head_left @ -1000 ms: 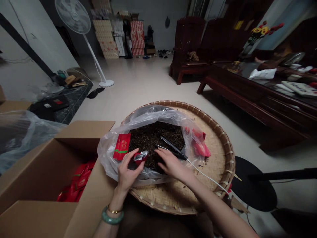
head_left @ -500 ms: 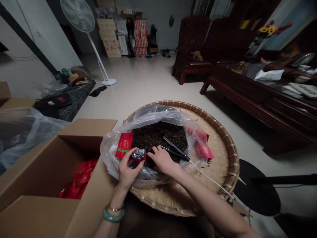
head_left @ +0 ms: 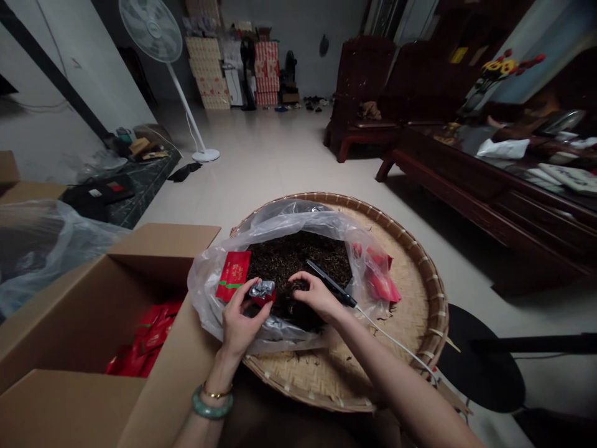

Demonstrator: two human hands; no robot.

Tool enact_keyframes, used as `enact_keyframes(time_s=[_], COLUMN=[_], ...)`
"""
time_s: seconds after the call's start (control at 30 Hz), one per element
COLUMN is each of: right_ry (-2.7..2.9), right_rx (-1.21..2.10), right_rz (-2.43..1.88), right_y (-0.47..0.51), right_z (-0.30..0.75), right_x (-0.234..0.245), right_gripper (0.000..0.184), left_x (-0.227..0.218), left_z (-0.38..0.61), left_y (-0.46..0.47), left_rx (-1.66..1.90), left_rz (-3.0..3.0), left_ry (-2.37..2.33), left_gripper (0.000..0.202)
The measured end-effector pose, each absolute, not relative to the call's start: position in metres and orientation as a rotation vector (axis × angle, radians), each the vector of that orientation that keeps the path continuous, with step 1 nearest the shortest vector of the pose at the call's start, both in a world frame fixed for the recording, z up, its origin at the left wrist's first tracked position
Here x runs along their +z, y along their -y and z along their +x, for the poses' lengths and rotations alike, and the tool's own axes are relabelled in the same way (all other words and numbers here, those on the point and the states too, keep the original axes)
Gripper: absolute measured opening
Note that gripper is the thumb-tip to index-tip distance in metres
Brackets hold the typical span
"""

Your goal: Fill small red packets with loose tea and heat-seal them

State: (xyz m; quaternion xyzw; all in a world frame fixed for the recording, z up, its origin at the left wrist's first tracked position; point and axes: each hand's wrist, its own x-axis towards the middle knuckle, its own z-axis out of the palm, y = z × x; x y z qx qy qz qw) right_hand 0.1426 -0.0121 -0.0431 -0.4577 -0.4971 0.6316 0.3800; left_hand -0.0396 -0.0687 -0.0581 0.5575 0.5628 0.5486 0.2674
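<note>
My left hand (head_left: 242, 320) is closed around a small red packet (head_left: 263, 292) with its silver inside upward. To its right, my right hand (head_left: 313, 294) has its fingers curled around a pinch of loose dark tea leaves (head_left: 296, 287). Both hands are over a large clear plastic bag (head_left: 205, 298), whose open mouth shows a heap of tea (head_left: 289, 249). A black hair straightener (head_left: 333, 283) with a white cord lies on the tea beside my right hand. Another red packet (head_left: 233, 275), flat with gold print, rests at the bag's left side.
A round woven bamboo tray (head_left: 410, 298) carries the bag and some red packets (head_left: 380, 274) on its right. At the left stands an open cardboard box (head_left: 60, 330) with several red packets (head_left: 149, 336) inside. A round black base (head_left: 485, 367) stands on the floor at the right.
My right hand has risen slightly from the tea and its fingers have curled around some leaves. My left hand has kept the red packet in nearly the same place.
</note>
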Motion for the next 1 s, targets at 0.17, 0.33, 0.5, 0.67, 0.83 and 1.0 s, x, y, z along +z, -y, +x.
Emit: enact_keyframes(time_s=[0.17,0.33,0.5,0.67,0.83,1.0], right_ry=[0.402,0.054,-0.002,-0.07,-0.101,-0.107], right_rx=[2.111,2.179,2.136,2.059,2.015,2.024], right_rz=[-0.825,-0.639,-0.658,-0.687,-0.731,-0.754], right_y=[0.021,0.024,0.023,0.021,0.02,0.02], right_z=[0.147,0.151,0.15,0.149,0.151,0.155], right_x=[-0.036,-0.029,-0.029,-0.027,-0.018,-0.016], right_gripper=[0.037,0.024,0.024,0.018,0.02,0.021], left_x=[-0.057,-0.055,-0.055,-0.054,-0.052,-0.051], left_z=[-0.037,-0.035,-0.032,-0.027,-0.018,-0.018], left_y=[0.068,0.068,0.068,0.068,0.068,0.064], left_rx=[1.477,1.476,1.457,1.442,1.45,1.391], left_rz=[1.511,1.511,1.503,1.525,1.617,2.043], left_ry=[-1.519,-1.507,-1.522,-1.503,-1.518,-1.483], left_gripper=[0.049,0.048,0.048,0.047,0.063,0.057])
